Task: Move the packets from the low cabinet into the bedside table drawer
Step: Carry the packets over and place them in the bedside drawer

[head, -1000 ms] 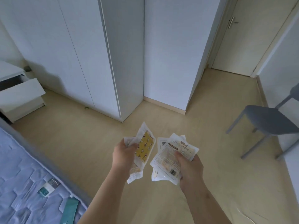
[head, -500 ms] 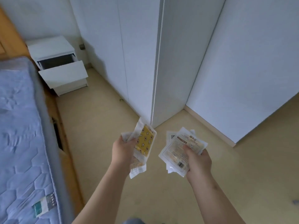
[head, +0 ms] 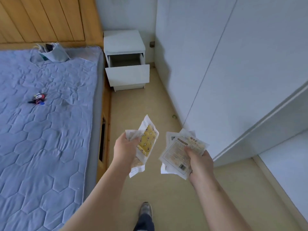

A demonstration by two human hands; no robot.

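Head view, carrying stage. The left hand (head: 125, 151) is closing thumb and fingers on a small sheaf of packets, foremost a yellow patterned packet (head: 146, 142) bordered in white, which is standing nearly on edge and tilting toward one o'clock; the right hand (head: 199, 161) is pinching a fanned stack of white printed packets (head: 178, 150) with the thumb pressed on the top face and the fingers hidden beneath. The two hands are riding apart at the centre of the frame, neither bundle touching the other. The bedside table (head: 124, 41) is standing at twelve o'clock from the hands, well apart from them, wedged between the bed (head: 46, 122) at nine o'clock and the white wardrobe (head: 216, 64) at two o'clock; its drawer (head: 127, 75) is hanging pulled out, the cavity appearing empty so far as the view shows. One shoe (head: 145, 209) is stepping forward at six o'clock.

Handling, as a judgement: the packets are appearing thin, light and flexible, with smooth film faces likely to be slipping over one another; the fanned right-hand stack is looking the more prone to shedding a sheet, so a grip across the overlapping middle is serving better than one at a corner. The flat sealed borders are offering the firmest hold; nothing is suggesting fragility, and lowering each bundle flat into the drawer seems sufficient.
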